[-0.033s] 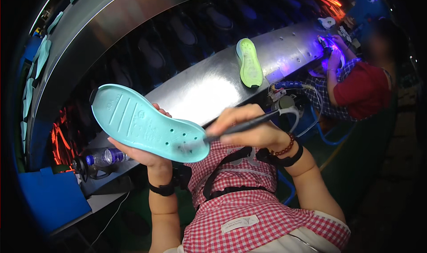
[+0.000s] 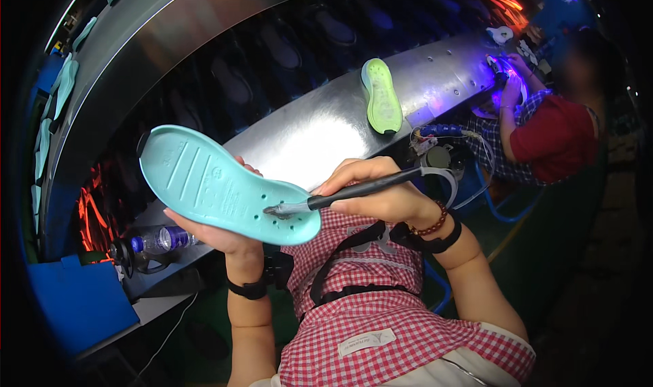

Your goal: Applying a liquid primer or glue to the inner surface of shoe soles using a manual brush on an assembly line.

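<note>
My left hand [image 2: 221, 236] holds up a light turquoise shoe sole [image 2: 197, 176] from beneath, its thumb along the near edge and its fingertips showing past the far edge. The sole has raised bars, small holes toward its right end and a black tip at the left. In my right hand [image 2: 381, 190] is a brush [image 2: 371, 184] with a dark handle and a pale tube running from its back end. Its bristles rest on the sole among the holes. On the metal table beyond lies a yellow-green sole [image 2: 383, 98], apart from both hands.
Past the metal table [image 2: 303, 132] dark shoe soles line a curved machine. At right a person [image 2: 558, 128] in a red top works under violet light. A bottle [image 2: 166, 240] lies at left near a blue box [image 2: 81, 305]. A small pot [image 2: 439, 159] stands by my right wrist.
The brush, smeared by motion before, now shows sharply with its bristles on the holed part of the sole. My right hand has shifted slightly; the sole has barely moved.
</note>
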Tool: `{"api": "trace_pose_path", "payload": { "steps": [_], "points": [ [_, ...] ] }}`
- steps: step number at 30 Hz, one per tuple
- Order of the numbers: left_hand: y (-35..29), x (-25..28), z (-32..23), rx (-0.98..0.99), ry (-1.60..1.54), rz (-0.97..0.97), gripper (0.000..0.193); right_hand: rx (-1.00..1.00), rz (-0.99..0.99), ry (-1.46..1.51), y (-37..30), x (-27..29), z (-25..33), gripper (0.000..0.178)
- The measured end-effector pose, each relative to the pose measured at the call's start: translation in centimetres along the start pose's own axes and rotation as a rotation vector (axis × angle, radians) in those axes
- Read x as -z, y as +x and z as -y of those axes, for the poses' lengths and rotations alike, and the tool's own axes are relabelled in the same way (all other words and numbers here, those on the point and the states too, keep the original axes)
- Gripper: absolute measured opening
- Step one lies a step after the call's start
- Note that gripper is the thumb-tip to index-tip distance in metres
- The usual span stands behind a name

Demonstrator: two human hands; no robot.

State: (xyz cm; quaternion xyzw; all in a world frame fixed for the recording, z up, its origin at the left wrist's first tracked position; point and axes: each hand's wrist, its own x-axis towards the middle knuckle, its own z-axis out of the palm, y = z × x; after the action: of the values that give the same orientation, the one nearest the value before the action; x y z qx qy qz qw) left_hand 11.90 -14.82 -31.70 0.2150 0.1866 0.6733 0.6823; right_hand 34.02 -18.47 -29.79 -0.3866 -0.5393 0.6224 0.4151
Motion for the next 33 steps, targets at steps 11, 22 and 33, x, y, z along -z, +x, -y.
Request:
{"api": "trace_pose_path", "payload": {
  "steps": [11, 22, 33],
  "points": [
    [-1.7, -3.2, 0.1, 0.058, 0.101, -0.039, 0.078, 0.012, 0.083, 0.737, -0.3, -1.9, -2.5, 0.022],
    [-2.7, 0.5, -0.7, 0.408, 0.33, 0.184, 0.061, 0.018, 0.192, 0.029, -0.6, -1.0, 1.7, 0.021],
    [-1.1, -2.5, -3.0, 0.926, 0.547, 0.369, 0.062, 0.378, 0.554, -0.192, 0.5, 1.2, 1.8, 0.017]
  ]
}}
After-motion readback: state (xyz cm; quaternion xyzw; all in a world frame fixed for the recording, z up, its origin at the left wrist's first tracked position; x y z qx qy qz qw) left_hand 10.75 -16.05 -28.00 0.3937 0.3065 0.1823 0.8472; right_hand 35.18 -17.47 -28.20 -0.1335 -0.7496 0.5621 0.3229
